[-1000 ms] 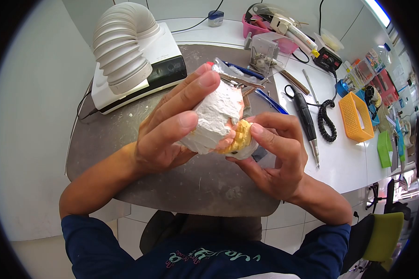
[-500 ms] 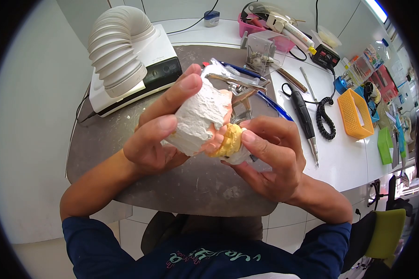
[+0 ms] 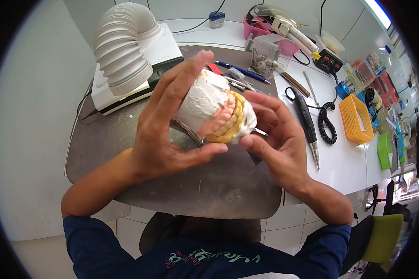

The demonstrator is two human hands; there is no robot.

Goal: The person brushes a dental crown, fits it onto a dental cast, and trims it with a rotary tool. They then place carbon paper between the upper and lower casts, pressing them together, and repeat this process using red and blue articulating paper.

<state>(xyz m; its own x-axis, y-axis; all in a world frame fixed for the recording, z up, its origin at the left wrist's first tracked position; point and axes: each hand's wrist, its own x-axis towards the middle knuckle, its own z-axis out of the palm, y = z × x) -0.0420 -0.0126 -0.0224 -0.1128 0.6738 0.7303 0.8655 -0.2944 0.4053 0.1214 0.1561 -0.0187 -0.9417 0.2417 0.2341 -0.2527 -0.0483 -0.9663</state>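
Note:
A dental model (image 3: 205,100) of rough white plaster with a pink and a yellow tooth arch is held up over the grey work mat (image 3: 209,195). The two arches meet, turned toward the lower right. My left hand (image 3: 165,125) grips the model's left side, its fingers over the top and its thumb at the lower edge. My right hand (image 3: 277,139) is closed around the right end, with its thumb against the white plaster beside the yellow arch. Part of a metal frame (image 3: 188,131) shows beneath the model, near my left thumb.
A white machine with a ribbed hose (image 3: 123,51) stands at the back left. Pens (image 3: 244,72) and a clear box (image 3: 267,53) lie behind the model. To the right are a black handpiece (image 3: 306,118), an orange basket (image 3: 356,118) and a green tray (image 3: 384,151).
The model has turned so that more of both tooth arches shows. My left thumb has moved down to its lower edge, and the metal frame has shifted from behind to below.

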